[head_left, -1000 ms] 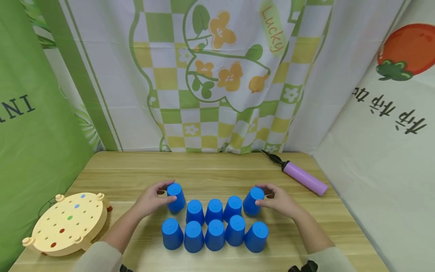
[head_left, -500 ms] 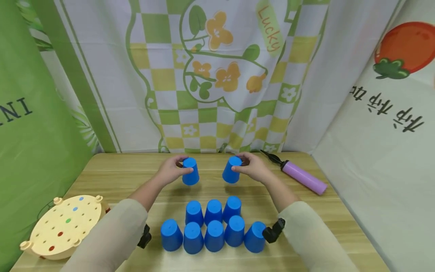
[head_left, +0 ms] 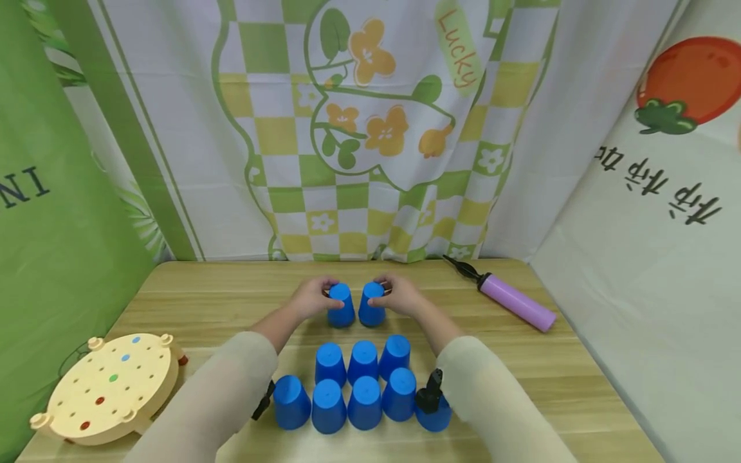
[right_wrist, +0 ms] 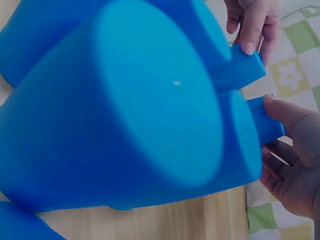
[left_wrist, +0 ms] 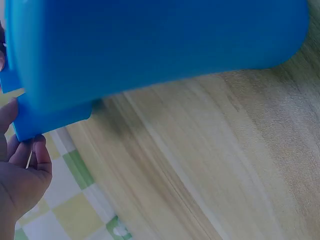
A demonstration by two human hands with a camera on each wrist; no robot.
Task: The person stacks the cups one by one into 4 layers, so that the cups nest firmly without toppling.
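Note:
Toward the back of the table, two upside-down blue plastic cups stand side by side with a narrow gap between them. My left hand [head_left: 311,298] grips the left cup [head_left: 341,310], thumb in front and fingers behind. The right cup [head_left: 372,310] is held the same way by my right hand [head_left: 402,296]. In the right wrist view both hands hold their cups near the closed ends, partly behind nearer cups. A large nearby cup [left_wrist: 165,45] fills the top of the left wrist view, and the held cup [left_wrist: 47,120] shows below it.
Closer to me are a row of three upturned blue cups [head_left: 363,363] and a front row of several more [head_left: 329,408]. A cream pegged board [head_left: 112,389] lies at left, a purple hand pump [head_left: 515,301] at back right. A patterned curtain [head_left: 370,161] hangs behind the table.
Both hands have carried the end cups of the middle row to the back and brought them inward, close together. The other cups stay in place.

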